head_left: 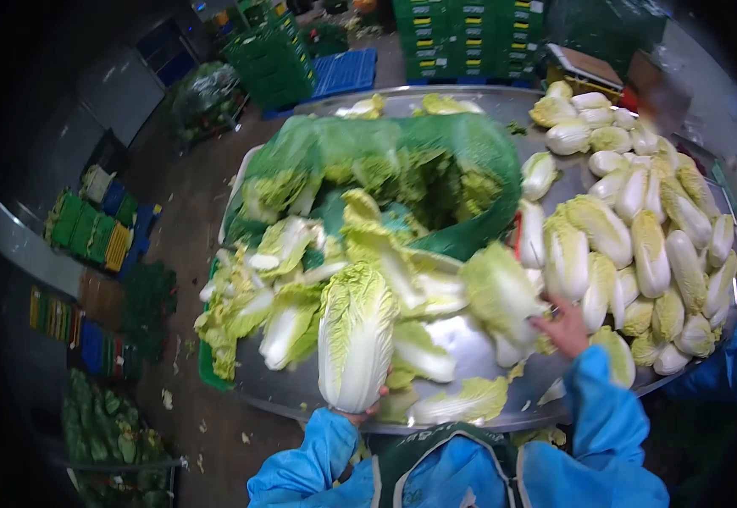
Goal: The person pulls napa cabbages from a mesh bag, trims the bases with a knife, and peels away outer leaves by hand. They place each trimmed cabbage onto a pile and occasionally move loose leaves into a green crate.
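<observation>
Tabletop of steel across mid-frame, green net sack spilling heads at upper centre, trimmed pile at right, and we're in the leaf-stripping step, I'd say. Left hand clamps the base of the upright napa cabbage at lower centre. Right hand, arm outstretched, grips a loose leafy piece; next calls for a clean pull away.

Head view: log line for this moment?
left hand: grips upright napa cabbage | right hand: on loose-leaved cabbage | trimmed cabbages: piled right | green sack: behind
</observation>
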The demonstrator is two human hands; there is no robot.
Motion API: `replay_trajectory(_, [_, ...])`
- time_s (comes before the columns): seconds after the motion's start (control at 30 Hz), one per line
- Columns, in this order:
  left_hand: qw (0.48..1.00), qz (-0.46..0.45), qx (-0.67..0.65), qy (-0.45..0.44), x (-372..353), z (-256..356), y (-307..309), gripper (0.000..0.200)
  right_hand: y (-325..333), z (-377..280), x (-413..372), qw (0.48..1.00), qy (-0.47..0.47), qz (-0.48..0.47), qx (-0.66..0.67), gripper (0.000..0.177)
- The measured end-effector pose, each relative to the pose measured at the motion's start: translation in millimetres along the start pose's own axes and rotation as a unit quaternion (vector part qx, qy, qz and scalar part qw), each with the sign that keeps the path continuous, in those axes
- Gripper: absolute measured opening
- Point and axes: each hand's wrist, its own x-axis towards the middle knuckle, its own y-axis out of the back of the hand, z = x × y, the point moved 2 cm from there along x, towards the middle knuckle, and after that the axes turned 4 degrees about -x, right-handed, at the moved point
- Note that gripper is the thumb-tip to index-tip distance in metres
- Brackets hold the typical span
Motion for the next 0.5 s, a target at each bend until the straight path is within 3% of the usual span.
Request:
replay_trajectory(0.03, [1.000, -0.006, 0.002, 0.015, 17.4, -7.9, 3.0, 0.072, -11.7, -8.1, -8.7, 0.981, -0.082, -0.020, 0.177, 0.061])
replay_trajectory(0.07, [0.999, 0.004, -0.023, 0.026, 32.0, -17.3, 6.9, 0.072, -4.9, -42.3, -15.5, 0.946, -0.210, -0.110, 0.222, 0.062])
replay_trajectory(0.1, [0.998, 0.018, -0.047, 0.040, 44.2, -26.8, 11.0, 0.072, -15.6, -49.9, -18.6, 0.935, -0.137, -0.097, 0.312, 0.064])
replay_trajectory(0.17, [0.992, 0.023, -0.070, 0.102, 68.0, -47.6, 14.1, 0.070, -19.2, -56.7, -19.0, 0.864, -0.171, -0.180, 0.437, 0.076])
replay_trajectory(0.2, [0.984, 0.026, -0.101, 0.145, 94.3, -62.9, 13.5, 0.069, -24.8, -45.9, -16.7, 0.818, -0.130, -0.175, 0.532, 0.078])
replay_trajectory(0.23, [0.974, 0.027, -0.106, 0.201, 126.1, -84.9, 9.0, 0.069, -14.9, -46.5, -14.1, 0.815, -0.147, -0.168, 0.534, 0.077])
replay_trajectory(0.33, [0.967, 0.098, 0.097, 0.214, 185.9, -144.9, -13.8, 0.070, 19.4, -10.3, -11.8, 0.761, -0.120, -0.117, 0.626, 0.074])
replay_trajectory(0.37, [0.959, 0.114, 0.170, 0.196, 198.8, -156.4, -20.3, 0.070, 40.4, -0.1, -14.1, 0.767, -0.149, -0.072, 0.619, 0.060])
replay_trajectory(0.43, [0.921, 0.131, 0.336, 0.149, 231.4, -160.8, -7.3, 0.075, 79.6, 23.2, -16.5, 0.776, -0.171, -0.040, 0.606, 0.054])
replay_trajectory(0.5, [0.898, 0.129, 0.382, 0.176, 269.8, -177.0, -11.3, 0.076, 118.5, 40.0, -16.1, 0.782, -0.199, 0.025, 0.590, 0.039])
